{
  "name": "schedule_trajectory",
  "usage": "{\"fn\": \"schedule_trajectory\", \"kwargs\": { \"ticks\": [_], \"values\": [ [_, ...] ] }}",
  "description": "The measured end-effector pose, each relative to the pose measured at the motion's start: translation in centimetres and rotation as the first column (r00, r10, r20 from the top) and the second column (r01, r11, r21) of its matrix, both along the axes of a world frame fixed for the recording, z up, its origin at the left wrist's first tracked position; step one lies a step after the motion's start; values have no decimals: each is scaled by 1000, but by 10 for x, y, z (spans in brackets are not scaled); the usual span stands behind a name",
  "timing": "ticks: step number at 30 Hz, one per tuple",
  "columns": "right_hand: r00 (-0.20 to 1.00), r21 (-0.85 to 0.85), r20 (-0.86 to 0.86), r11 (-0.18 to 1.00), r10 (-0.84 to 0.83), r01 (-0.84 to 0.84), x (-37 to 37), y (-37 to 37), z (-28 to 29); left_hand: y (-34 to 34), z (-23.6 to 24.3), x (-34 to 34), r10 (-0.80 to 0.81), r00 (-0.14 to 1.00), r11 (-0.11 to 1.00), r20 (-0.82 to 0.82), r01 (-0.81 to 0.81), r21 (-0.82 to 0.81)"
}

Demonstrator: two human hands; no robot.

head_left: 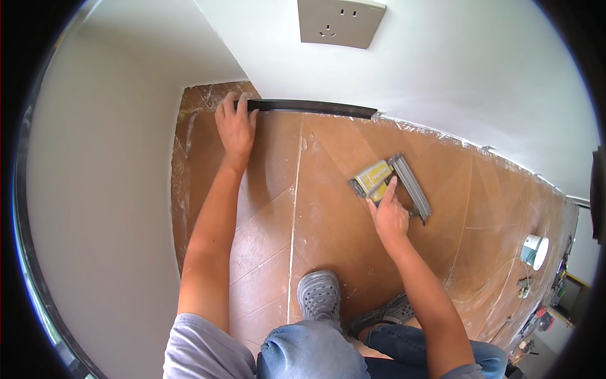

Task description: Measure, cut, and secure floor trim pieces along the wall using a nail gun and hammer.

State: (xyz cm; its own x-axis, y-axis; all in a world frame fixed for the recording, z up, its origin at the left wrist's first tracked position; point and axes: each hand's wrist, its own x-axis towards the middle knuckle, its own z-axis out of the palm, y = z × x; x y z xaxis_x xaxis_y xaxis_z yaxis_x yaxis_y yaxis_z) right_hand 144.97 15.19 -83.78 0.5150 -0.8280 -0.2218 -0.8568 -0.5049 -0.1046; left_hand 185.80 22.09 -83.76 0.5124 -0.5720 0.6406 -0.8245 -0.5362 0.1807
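A grey clog (319, 292) is standing nearer than the right hand (390, 218), which is gripping a nail gun (375, 177); a slipping hold could be dropping the tool that way. With the trigger hidden, I cannot tell whether a finger is touching it. Farther off, the left hand (237, 132) is pinching the left end of a black skirting strip (309, 107), running rightward along the wall (429, 76); a shifting pinch could be skewing its unheld right end.

Shirt (205, 350): light grey, short-sleeved
Jeans (309, 354): blue denim, unevenly faded
Clogs (319, 292): grey, round-toed, perforated on top
Left hand (237, 131): bare
Right hand (390, 218): bare
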Motion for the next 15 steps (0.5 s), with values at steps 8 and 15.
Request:
{"fn": "schedule_trajectory", "kwargs": {
  "ticks": [8, 15],
  "values": [
    [912, -302, 344, 946, 226, -120, -22, -22, 38, 0, -12, 22, -312, 931, 905, -187, 351, 239],
    [845, -141, 523, 989, 107, -38, 56, -115, 26, 24, -11, -5, -377, 915, 915, -144, 392, 93]
  ]
}}
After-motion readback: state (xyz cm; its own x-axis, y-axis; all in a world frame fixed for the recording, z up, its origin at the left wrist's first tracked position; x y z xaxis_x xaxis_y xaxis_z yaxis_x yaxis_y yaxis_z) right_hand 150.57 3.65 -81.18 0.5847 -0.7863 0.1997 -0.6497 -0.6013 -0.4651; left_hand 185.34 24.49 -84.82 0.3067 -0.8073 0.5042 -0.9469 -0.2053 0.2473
